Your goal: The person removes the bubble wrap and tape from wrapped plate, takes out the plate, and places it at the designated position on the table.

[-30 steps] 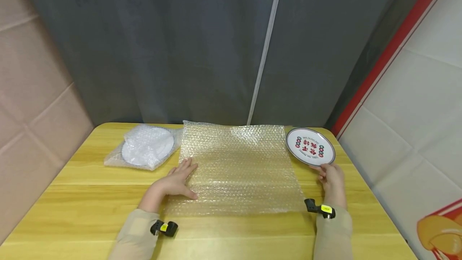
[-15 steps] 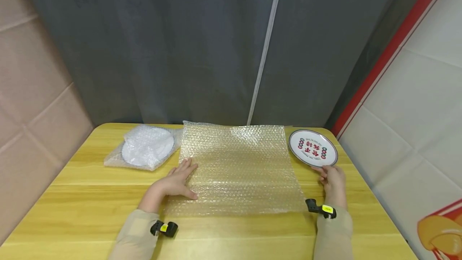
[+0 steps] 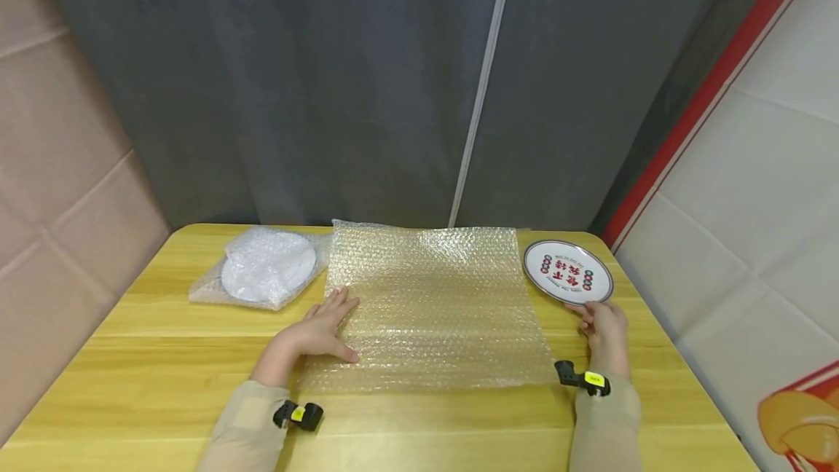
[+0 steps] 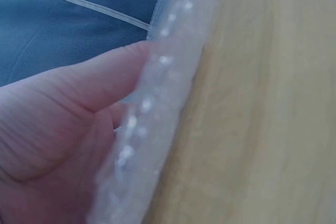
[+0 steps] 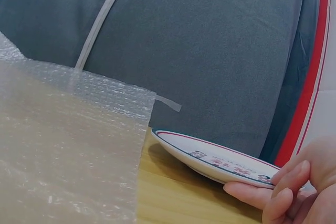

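A sheet of clear bubble wrap (image 3: 435, 304) lies spread over the middle of the table. On its left edge rests my left hand (image 3: 325, 326), fingers spread and straight; the left wrist view shows the thumb (image 4: 113, 72) against the wrap's edge (image 4: 152, 108). To the right of the sheet is a round white plate (image 3: 568, 272) with a dark rim and red lettering. My right hand (image 3: 603, 323) pinches its near rim, with a finger (image 5: 247, 193) under the plate. In the right wrist view the plate (image 5: 210, 156) sits close over the tabletop, a shadow beneath it.
At the back left of the wooden table (image 3: 164, 355) lies another plate wrapped in bubble wrap (image 3: 269, 268). A dark grey curtain (image 3: 328, 93) hangs behind the table's far edge. White sheeting with a red stripe (image 3: 708, 108) borders the right side.
The plate has shifted slightly right and toward me with my right hand, and its far rim has sunk a little. My left hand and the bubble wrap have stayed in place.
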{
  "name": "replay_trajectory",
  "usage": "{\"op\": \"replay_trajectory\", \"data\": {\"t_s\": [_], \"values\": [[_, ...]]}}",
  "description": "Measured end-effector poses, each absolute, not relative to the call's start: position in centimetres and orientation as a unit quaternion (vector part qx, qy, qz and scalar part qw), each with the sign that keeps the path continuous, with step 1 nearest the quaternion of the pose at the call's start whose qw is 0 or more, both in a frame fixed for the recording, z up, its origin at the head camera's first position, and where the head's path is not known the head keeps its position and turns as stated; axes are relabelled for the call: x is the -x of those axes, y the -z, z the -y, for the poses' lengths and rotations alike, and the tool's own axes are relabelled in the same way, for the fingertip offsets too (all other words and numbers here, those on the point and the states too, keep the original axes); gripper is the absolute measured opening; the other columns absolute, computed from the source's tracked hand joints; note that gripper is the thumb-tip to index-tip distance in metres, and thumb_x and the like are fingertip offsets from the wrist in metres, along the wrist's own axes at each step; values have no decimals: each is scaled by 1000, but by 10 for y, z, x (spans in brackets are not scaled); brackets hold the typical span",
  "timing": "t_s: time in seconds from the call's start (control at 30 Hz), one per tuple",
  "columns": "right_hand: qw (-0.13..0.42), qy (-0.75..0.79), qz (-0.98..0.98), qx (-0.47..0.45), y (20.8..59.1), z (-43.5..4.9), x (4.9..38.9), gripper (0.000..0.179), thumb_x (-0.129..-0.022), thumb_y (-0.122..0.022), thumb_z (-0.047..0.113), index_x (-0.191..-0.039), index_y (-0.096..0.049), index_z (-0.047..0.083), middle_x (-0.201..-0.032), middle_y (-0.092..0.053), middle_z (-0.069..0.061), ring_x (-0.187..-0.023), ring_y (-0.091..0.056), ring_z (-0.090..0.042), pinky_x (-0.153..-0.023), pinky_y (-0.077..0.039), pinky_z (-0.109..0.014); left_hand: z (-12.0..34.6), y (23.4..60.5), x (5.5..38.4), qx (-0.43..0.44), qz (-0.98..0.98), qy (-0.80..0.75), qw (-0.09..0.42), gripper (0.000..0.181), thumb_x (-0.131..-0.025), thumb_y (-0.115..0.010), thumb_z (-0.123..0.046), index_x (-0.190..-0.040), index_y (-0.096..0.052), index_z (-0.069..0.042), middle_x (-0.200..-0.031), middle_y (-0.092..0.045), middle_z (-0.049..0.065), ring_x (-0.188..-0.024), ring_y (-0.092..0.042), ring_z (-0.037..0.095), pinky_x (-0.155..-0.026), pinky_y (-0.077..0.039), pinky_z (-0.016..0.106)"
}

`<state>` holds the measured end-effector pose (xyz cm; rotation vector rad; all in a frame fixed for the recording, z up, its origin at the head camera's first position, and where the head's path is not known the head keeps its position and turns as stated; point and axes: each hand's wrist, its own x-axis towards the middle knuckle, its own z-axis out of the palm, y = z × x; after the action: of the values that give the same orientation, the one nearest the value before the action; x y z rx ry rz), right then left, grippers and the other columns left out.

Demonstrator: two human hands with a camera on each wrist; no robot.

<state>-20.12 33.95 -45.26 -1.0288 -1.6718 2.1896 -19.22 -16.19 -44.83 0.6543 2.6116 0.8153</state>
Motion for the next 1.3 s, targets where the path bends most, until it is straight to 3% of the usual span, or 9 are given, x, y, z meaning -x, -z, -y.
{"op": "replay_trajectory", "data": {"t_s": [0.17, 0.27, 0.53, 0.8, 1.0, 1.3], "values": [[91, -746, 563, 345, 453, -339, 201, 57, -98, -40, 2, -150, -16, -1, -110, -50, -9, -56, -47, -1, -47, -37, -16, 162, 447, 192, -228, -916, -287, 162, 111, -67, -83, -41, -149, -23, 3, -155, 1, 26, -141, 3, 41, -109, 0, 61], [89, -736, 569, 356, 454, -339, 203, 57, -98, -40, 3, -150, -17, 1, -113, -47, -9, -56, -46, -1, -47, -38, -15, 162, 446, 192, -228, -915, -291, 161, 110, -67, -83, -40, -149, -23, 4, -155, 0, 27, -141, 3, 42, -108, 0, 62], [82, -692, 603, 388, 456, -338, 206, 49, -99, -43, 6, -146, -30, 1, -99, -47, -4, -57, -44, -3, -48, -42, -16, 162, 447, 192, -226, -917, -289, 157, 111, -66, -84, -41, -149, -24, 3, -155, -1, 26, -141, 1, 41, -109, -1, 62], [73, -683, 608, 399, 452, -336, 203, 48, -98, -44, 8, -144, -33, -3, -63, -57, 4, -49, -46, -5, -45, -44, -18, 161, 448, 193, -222, -920, -280, 157, 110, -67, -83, -42, -149, -25, 2, -155, -1, 25, -142, 2, 40, -110, -2, 60], [79, -673, 615, 403, 451, -335, 203, 43, -97, -45, 9, -137, -39, -6, -61, -60, 3, -48, -46, -5, -45, -45, -19, 161, 448, 193, -221, -921, -283, 154, 109, -66, -84, -40, -148, -26, 3, -155, -1, 25, -142, 2, 40, -109, -3, 61], [70, -666, 617, 414, 452, -335, 204, 48, -99, -45, 12, -141, -34, -8, -59, -61, 4, -49, -49, -6, -47, -47, -20, 162, 446, 193, -222, -919, -291, 148, 106, -67, -83, -39, -147, -29, 5, -155, -4, 25, -142, 0, 41, -108, -2, 62]]}}
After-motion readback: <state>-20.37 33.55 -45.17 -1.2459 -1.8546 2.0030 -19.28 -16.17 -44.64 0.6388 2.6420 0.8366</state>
